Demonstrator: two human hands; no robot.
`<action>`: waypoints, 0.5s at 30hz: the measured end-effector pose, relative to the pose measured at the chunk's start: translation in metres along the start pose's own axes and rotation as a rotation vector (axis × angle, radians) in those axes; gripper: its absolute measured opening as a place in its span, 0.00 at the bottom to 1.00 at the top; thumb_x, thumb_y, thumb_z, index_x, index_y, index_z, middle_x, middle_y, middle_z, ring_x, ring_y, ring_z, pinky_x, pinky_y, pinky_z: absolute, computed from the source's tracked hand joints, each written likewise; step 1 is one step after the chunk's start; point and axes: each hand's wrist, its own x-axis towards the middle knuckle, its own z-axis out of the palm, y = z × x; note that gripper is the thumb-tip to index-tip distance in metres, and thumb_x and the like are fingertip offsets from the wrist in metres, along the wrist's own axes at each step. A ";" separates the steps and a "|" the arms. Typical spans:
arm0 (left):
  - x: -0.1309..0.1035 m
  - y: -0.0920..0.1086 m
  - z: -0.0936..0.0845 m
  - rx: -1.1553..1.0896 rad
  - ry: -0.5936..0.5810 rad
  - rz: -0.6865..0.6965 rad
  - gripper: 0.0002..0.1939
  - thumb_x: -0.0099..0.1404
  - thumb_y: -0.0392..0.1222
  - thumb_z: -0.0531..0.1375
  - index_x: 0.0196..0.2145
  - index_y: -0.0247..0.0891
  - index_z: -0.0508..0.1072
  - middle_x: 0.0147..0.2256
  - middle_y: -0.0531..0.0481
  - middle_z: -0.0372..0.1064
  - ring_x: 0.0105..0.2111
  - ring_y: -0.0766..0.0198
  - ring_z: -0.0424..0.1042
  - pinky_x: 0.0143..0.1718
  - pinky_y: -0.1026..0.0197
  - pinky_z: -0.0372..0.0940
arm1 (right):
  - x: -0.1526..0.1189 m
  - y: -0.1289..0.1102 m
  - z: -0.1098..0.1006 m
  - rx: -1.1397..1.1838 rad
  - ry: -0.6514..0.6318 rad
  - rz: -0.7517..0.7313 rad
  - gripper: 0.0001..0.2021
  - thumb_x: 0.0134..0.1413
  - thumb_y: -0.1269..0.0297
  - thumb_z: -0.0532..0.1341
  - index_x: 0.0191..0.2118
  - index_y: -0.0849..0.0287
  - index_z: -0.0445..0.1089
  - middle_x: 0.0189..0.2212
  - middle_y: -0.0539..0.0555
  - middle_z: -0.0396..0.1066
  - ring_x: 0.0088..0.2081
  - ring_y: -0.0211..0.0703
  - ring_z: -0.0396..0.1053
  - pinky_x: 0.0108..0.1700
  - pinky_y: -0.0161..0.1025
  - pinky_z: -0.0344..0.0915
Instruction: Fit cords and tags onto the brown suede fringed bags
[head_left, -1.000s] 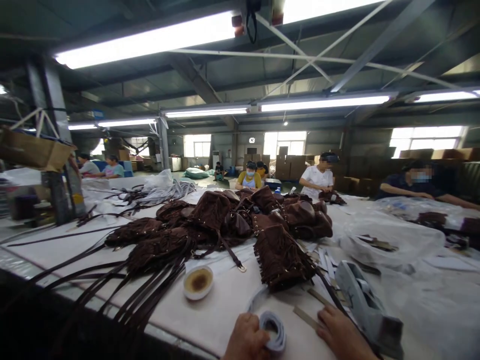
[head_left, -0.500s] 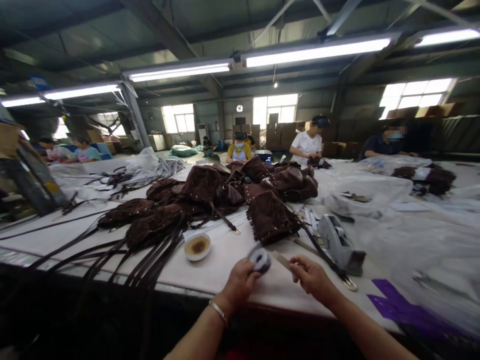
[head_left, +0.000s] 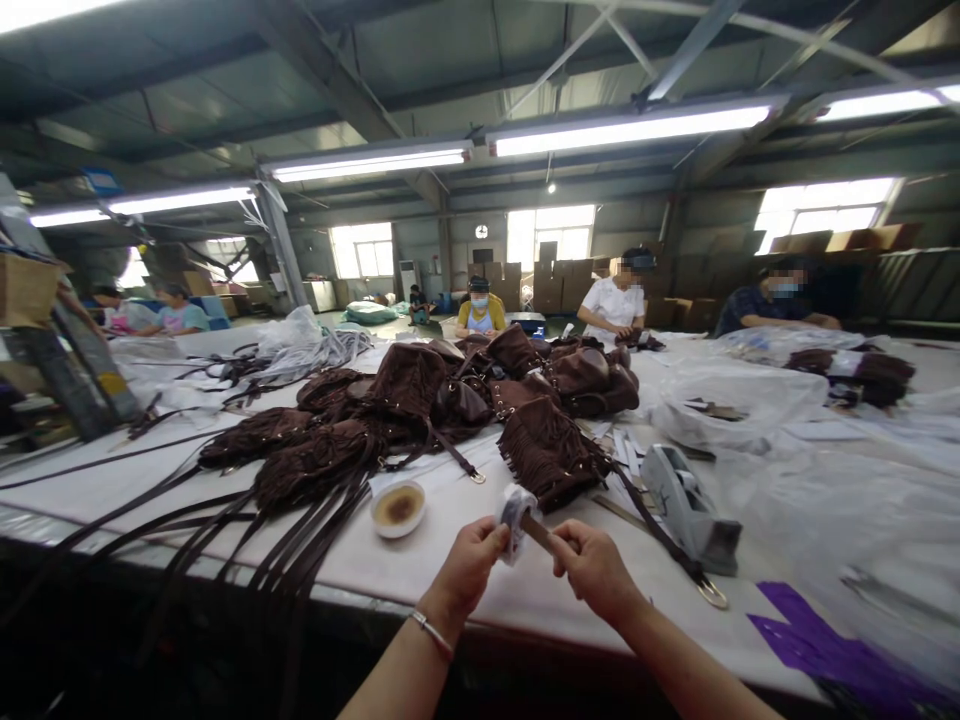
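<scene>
The left hand (head_left: 471,568) pinches a pale coil (head_left: 513,512) above the near edge of the bench (head_left: 517,600), and the right hand (head_left: 598,570) holds a flat brownish strip (head_left: 536,531), whose tip meets this coil (if it enters the middle, I cannot tell). Just beyond the coil, toward the far edge, lies a dark fringed bag (head_left: 551,450). Near the front edge, a white bowl (head_left: 401,531) stands left of the hands; to their right stands a grey tape dispenser (head_left: 679,510).
</scene>
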 end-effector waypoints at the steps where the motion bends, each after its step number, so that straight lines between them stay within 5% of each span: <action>1: 0.000 0.000 0.000 0.023 0.005 0.010 0.23 0.60 0.56 0.65 0.34 0.29 0.73 0.27 0.50 0.65 0.30 0.66 0.60 0.34 0.63 0.54 | 0.001 0.000 0.002 -0.001 0.003 0.003 0.17 0.56 0.49 0.57 0.28 0.58 0.67 0.17 0.47 0.68 0.12 0.31 0.57 0.14 0.29 0.51; 12: -0.006 0.005 0.020 0.200 -0.102 0.045 0.23 0.56 0.58 0.63 0.29 0.31 0.74 0.24 0.52 0.62 0.25 0.67 0.56 0.28 0.63 0.51 | 0.012 0.006 0.028 0.509 -0.035 0.172 0.30 0.37 0.32 0.64 0.29 0.59 0.65 0.16 0.44 0.62 0.11 0.27 0.48 0.13 0.29 0.40; 15: -0.005 0.002 0.019 0.220 -0.117 0.019 0.19 0.56 0.54 0.62 0.28 0.32 0.73 0.23 0.53 0.61 0.25 0.68 0.56 0.28 0.63 0.50 | 0.013 0.019 0.030 0.423 -0.039 0.125 0.32 0.36 0.29 0.62 0.29 0.58 0.67 0.16 0.46 0.62 0.11 0.30 0.50 0.14 0.32 0.43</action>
